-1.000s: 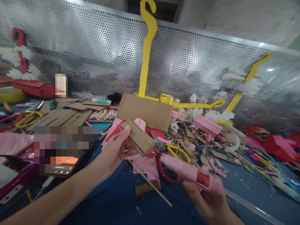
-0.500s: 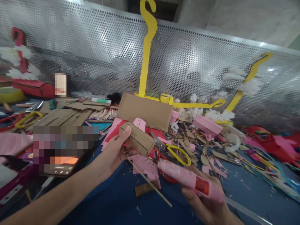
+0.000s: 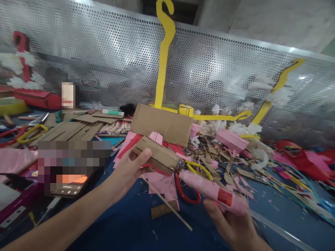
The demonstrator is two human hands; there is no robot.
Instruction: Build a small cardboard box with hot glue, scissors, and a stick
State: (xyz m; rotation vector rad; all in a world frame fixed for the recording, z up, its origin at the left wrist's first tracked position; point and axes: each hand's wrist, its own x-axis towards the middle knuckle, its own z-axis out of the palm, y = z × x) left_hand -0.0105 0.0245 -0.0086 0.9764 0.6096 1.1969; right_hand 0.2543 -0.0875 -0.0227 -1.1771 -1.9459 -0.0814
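Blue counter, steel backdrop, both hands busy up front!

Perforated metal panel [image 3: 104,45] gleaming across the back, blue counter [image 3: 125,230] below it, and what a spread of craft clutter! Front and centre, the left hand [image 3: 131,170] is clamped on a small cardboard box [image 3: 158,156], thumb pressed on top, the box held tilted above the counter. Over on the right, the right hand [image 3: 231,219] is wrapped around a pink-wrapped tool [image 3: 204,188], red patch on its side, clear stick [image 3: 277,226] running out the back. Its front end sits right by the box's near corner; touching or not, I can't tell! Between the hands, a red scissor handle [image 3: 192,202], pink paper [image 3: 162,186] and a thin wooden stick [image 3: 167,204] lying slantwise. Behind the box leans a brown cardboard sheet [image 3: 162,123], with a tall yellow hook [image 3: 162,69] rising beyond it, and cardboard scraps [image 3: 211,151] litter the ground to its right
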